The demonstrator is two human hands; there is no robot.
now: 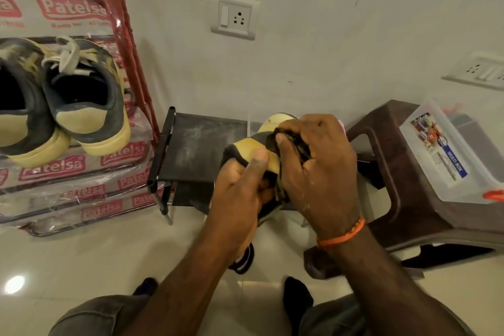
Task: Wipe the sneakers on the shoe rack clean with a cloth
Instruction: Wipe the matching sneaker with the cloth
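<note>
The right hand's fingers (293, 148) are curling tightly around a dark cloth (296, 144), bunching it and pressing it against the sneaker (253, 148). The left hand's thumb (257, 163) is lying flat across the sneaker's pale yellow heel panel, while its other fingers are wrapping under the shoe, so the left hand (240, 194) is gripping the sneaker from below. The right hand (319, 163) is covering most of the shoe's upper; an orange thread bracelet (343, 236) is circling its wrist.

The sneaker, dark with a yellow heel and a cream toe, is being held just above the black shoe rack (191, 150), over its right half. The rack's top shelf is showing pale dusty smears.

To the left of the shoe rack, a pair of matching sneakers (62, 106) is sitting heels toward the camera on a stack of plastic-wrapped items (76, 180) printed "Patelsa". A red plastic-wrapped frame (128, 46) is leaning against the wall between that stack and the rack.

To the right of the shoe rack, touching or just beside it, a brown plastic stool (387, 172) is carrying a clear lidded box (447, 150) labelled "MULTI-BOX".

Behind the shoe rack, a wall socket (234, 18) is sitting on the pale wall. In front of the rack, the person's knees and dark-socked feet are showing over the glossy tiled floor (95, 259).
</note>
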